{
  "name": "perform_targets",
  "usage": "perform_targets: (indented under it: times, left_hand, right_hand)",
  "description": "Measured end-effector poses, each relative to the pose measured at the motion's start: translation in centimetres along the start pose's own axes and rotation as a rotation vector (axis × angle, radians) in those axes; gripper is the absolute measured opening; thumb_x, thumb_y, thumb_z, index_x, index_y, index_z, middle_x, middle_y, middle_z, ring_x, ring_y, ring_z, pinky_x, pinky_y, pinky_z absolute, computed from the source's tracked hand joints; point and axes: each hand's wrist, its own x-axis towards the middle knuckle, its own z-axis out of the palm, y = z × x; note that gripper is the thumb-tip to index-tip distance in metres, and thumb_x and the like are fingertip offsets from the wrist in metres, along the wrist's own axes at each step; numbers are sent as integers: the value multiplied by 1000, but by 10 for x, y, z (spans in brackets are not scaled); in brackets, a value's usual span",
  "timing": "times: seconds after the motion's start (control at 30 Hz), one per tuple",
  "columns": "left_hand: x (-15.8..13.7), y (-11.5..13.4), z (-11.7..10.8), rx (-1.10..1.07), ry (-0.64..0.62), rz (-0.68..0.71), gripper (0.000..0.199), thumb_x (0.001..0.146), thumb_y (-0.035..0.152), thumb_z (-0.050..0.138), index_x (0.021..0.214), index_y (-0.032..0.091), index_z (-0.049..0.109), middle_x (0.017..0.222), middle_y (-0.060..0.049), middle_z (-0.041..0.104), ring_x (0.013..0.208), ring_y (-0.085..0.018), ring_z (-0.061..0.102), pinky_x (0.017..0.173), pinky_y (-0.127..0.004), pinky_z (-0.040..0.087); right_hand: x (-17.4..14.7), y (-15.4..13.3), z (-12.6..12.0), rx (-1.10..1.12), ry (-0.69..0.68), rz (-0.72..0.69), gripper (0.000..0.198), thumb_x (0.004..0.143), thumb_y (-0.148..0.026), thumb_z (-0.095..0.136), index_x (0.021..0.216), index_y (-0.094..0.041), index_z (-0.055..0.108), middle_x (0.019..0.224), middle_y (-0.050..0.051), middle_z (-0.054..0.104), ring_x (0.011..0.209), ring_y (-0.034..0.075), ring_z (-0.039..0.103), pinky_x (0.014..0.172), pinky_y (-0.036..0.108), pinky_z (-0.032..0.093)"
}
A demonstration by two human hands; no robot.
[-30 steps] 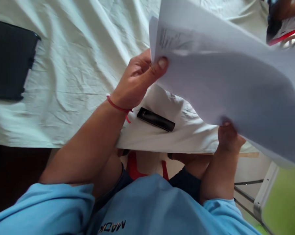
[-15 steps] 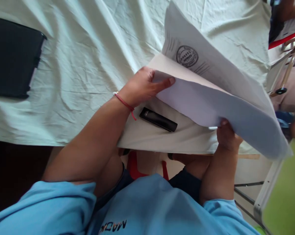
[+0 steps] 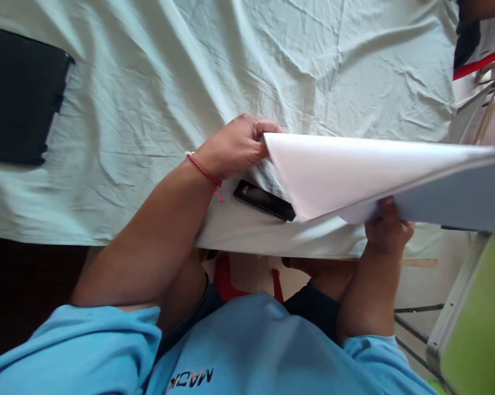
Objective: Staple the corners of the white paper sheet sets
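Several white paper sheets [image 3: 337, 170] are held up over the table's near edge, the top one folded over toward me with its blank side showing. My left hand [image 3: 241, 144], with a red string at the wrist, is closed on the sheets' left end. Pinching their lower edge with thumb on top is my right hand [image 3: 389, 227]; its other fingers are hidden beneath the paper. A slim black case-like object [image 3: 263, 198] lies on the cloth under the paper's left corner, partly covered.
A wrinkled pale green cloth [image 3: 148, 109] covers the table. At the far left lies a black flat folder or tablet case [image 3: 21, 99]. On the right, a green-panelled metal-framed chair [image 3: 477, 318] stands beside the table. Part of another person [image 3: 483, 8] shows at the top right.
The stamped printed sheet that stood raised has come down toward me, and its print no longer shows. My left hand has shifted slightly at the paper's left end; my right hand stays nearly in place.
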Motion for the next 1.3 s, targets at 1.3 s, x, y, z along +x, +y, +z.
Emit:
perform_targets:
  times: [1.3]
  left_hand:
    - [0, 9, -2, 255, -318, -259, 40, 86, 37, 81, 122, 19, 78, 83, -1, 80, 75, -20, 72, 65, -27, 46]
  right_hand:
    - [12, -3, -41, -78, 62, 82, 80, 48, -44, 116, 115, -13, 85, 121, 10, 86, 106, 19, 82, 95, 28, 75]
